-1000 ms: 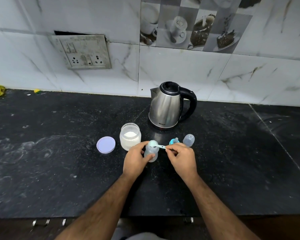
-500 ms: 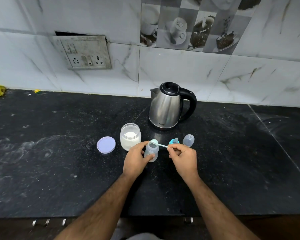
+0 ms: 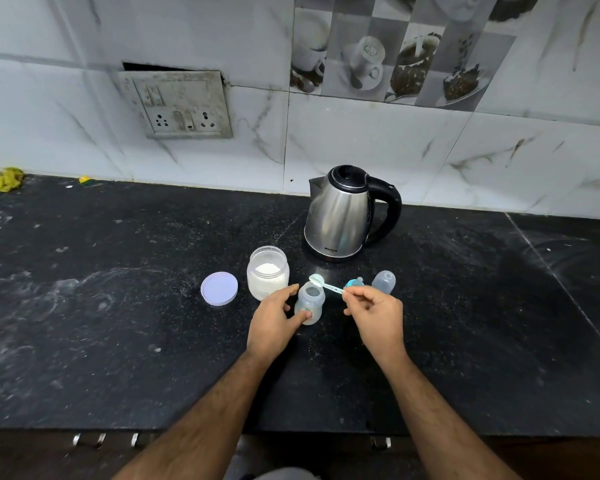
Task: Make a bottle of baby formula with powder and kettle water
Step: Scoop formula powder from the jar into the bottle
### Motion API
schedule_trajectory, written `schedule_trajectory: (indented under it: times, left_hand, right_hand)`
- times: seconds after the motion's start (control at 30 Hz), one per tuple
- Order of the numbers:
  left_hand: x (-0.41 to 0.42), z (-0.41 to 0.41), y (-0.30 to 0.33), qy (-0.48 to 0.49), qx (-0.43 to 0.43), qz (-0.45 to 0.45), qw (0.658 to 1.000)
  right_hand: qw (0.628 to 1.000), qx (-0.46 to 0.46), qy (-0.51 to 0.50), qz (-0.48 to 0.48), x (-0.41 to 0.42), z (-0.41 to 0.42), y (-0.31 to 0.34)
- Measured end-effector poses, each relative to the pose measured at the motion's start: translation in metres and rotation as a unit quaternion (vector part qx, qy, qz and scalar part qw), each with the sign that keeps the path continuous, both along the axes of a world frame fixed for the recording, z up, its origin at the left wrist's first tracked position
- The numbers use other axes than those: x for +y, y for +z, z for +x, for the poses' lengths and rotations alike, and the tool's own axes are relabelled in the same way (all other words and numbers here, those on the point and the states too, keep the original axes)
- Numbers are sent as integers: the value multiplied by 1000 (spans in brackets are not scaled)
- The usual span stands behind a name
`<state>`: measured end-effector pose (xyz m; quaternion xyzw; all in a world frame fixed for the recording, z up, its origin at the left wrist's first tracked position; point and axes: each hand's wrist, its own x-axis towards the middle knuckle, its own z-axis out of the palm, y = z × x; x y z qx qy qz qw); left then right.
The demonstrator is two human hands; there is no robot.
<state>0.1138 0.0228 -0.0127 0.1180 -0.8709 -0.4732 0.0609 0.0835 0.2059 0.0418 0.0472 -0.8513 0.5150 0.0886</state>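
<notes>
Lilac lid (image 3: 219, 288) flat on black counter (image 3: 118, 341), open powder jar (image 3: 267, 272) beside it, left hand (image 3: 274, 320) loosely cupped around upright open bottle (image 3: 309, 303), right hand (image 3: 374, 315) pinching scoop (image 3: 323, 283) over its mouth, kettle (image 3: 343, 216) behind.

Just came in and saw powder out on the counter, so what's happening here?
A person is making baby formula. Their left hand steadies a small clear baby bottle on the black stone counter, while the right hand pinches a pale plastic scoop at the bottle's open mouth. The open clear jar of white powder stands beside it, and the steel kettle waits behind.
</notes>
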Motion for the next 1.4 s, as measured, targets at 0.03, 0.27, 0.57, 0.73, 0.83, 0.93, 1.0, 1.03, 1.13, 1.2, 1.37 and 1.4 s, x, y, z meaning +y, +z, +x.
schedule_trajectory:
  times: [0.03,0.27,0.57,0.73,0.83,0.93,1.0,1.03,1.13,1.2,1.37,1.4]
  left_hand:
    - [0,0,1,-1,-2,1,1000]
    - [1,-4,2,-16,2,-3,1000]
    - [1,-2,4,1,0,-5,1000]
    - [-5,6,3,49,38,10,998]
    - [-15,9,3,96,49,13,994]
    - [-30,12,2,145,55,14,988]
    - [-41,12,3,169,52,18,984]
    - [-46,12,3,177,50,18,983]
    - [-57,9,7,181,45,16,982]
    - [-61,7,10,167,41,15,985]
    - [-69,-1,5,140,17,25,990]
    - [-70,-3,4,136,13,31,990]
  right_hand:
    - [998,44,12,33,1,0,-2]
    - [974,158,57,153,1,7,-15]
    - [988,105,20,115,-3,12,-13]
    - [999,-20,-16,-38,-13,3,3]
    - [994,-63,-2,-84,-22,-6,16]
    - [994,-83,37,-68,-35,-21,25]
    - [995,-75,62,-27,-49,-33,30]
    - [995,-62,75,2,-57,-39,33]
    - [986,-24,119,114,-83,-56,42]
    - [973,-17,148,178,-100,-66,46]
    - [901,-23,222,371,-130,-79,45]
    - [885,-19,235,401,-135,-79,44]
